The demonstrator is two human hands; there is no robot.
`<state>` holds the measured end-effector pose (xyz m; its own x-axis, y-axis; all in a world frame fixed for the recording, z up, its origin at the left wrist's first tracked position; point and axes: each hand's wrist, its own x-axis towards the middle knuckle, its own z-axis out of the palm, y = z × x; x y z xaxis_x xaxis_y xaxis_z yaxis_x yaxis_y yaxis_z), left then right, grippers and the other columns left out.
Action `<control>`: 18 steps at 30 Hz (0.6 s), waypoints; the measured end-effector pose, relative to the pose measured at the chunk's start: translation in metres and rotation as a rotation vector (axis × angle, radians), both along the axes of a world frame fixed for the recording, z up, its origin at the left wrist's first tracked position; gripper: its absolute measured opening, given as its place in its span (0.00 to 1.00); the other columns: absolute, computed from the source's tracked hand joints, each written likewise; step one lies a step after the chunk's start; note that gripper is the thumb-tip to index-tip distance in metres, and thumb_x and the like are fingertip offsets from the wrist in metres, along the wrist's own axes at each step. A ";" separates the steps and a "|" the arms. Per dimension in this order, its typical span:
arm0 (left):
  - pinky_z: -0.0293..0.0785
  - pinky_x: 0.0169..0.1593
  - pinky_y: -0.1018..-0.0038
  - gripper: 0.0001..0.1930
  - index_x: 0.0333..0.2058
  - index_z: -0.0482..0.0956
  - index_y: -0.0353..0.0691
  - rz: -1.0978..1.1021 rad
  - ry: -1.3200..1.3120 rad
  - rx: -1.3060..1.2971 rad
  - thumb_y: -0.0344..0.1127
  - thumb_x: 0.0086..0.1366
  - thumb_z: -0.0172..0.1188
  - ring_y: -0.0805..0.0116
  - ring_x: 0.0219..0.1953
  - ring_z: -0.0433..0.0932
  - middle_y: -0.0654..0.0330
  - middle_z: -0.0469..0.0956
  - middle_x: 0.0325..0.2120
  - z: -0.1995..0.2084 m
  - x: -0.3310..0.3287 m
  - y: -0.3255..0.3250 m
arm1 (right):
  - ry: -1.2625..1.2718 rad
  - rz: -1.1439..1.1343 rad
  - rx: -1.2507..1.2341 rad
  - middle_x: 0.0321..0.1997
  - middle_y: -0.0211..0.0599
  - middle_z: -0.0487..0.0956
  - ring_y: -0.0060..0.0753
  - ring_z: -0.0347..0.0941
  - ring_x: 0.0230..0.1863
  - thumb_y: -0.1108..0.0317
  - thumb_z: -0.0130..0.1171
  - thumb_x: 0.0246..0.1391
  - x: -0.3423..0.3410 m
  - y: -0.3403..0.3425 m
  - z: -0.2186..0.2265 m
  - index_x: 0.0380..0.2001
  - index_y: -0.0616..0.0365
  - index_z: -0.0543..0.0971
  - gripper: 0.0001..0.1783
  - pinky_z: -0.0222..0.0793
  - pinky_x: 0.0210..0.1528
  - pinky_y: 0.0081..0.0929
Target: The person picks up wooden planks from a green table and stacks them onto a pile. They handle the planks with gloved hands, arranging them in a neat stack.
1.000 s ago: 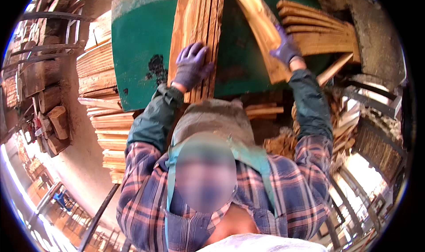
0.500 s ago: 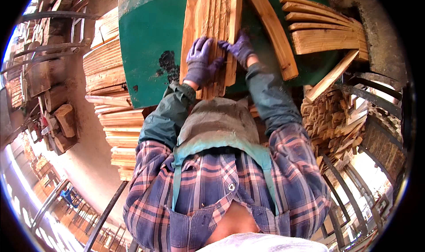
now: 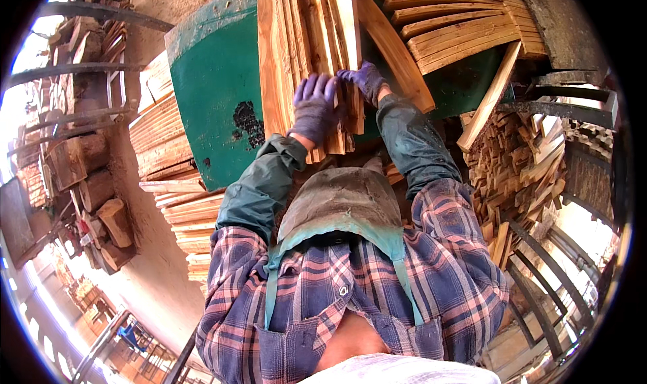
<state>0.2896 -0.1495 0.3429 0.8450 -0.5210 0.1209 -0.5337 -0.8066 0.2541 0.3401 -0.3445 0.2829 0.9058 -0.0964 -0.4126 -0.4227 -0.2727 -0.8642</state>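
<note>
A bundle of long, rough wooden boards stands on edge on a green table. My left hand, in a purple glove, lies across the boards near their close end, with its fingers stretched out. My right hand, gloved alike, curls its fingers over the right-hand wooden board, which has a pale face. The thumb of that hand is hidden. Between the left and right boards of the bundle the tops lean apart. A single curved board lies just right of the bundle.
A fanned stack of boards sits at the table's right, with a loose slat jutting toward me. Tall board piles stand left of the table. Offcuts are heaped at the right, beside curved metal bars.
The bundle's boards have separated, the right ones leaning away from the left ones. My left hand has flattened, its thumb no longer sticking out rightward. The whole view has turned slightly.
</note>
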 end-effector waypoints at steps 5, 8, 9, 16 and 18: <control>0.53 0.68 0.46 0.33 0.62 0.66 0.40 0.058 0.121 -0.295 0.47 0.60 0.62 0.44 0.61 0.67 0.43 0.71 0.55 0.009 -0.020 -0.043 | -0.523 0.493 -0.625 0.44 0.40 0.85 0.36 0.84 0.42 0.58 0.56 0.63 -0.027 -0.019 -0.024 0.46 0.46 0.85 0.13 0.80 0.44 0.35; 0.61 0.62 0.48 0.27 0.55 0.74 0.38 -0.229 0.029 -0.577 0.45 0.58 0.62 0.40 0.54 0.71 0.44 0.75 0.49 0.045 -0.050 -0.062 | -0.831 0.293 -0.420 0.39 0.48 0.83 0.47 0.81 0.39 0.61 0.54 0.60 -0.064 -0.025 -0.047 0.40 0.50 0.84 0.12 0.77 0.42 0.39; 0.61 0.63 0.48 0.26 0.53 0.76 0.37 -0.407 0.133 -0.681 0.45 0.59 0.62 0.40 0.55 0.71 0.44 0.75 0.49 0.068 -0.060 -0.072 | -0.723 0.183 -0.170 0.40 0.46 0.83 0.44 0.80 0.42 0.62 0.54 0.61 -0.089 -0.027 -0.022 0.43 0.52 0.83 0.13 0.76 0.45 0.37; 0.58 0.67 0.48 0.24 0.51 0.80 0.45 -0.965 0.179 -0.490 0.41 0.54 0.65 0.47 0.61 0.71 0.53 0.76 0.54 0.134 -0.166 -0.170 | -0.319 -0.733 0.485 0.50 0.37 0.80 0.30 0.77 0.52 0.65 0.52 0.66 -0.283 -0.090 0.083 0.58 0.60 0.74 0.20 0.72 0.60 0.29; 0.62 0.66 0.52 0.22 0.49 0.81 0.44 -1.162 0.203 -0.528 0.38 0.54 0.66 0.54 0.60 0.73 0.56 0.77 0.53 0.142 -0.189 -0.209 | -0.070 -0.871 0.091 0.52 0.39 0.79 0.33 0.77 0.51 0.66 0.49 0.68 -0.326 -0.125 0.099 0.61 0.58 0.71 0.20 0.73 0.60 0.31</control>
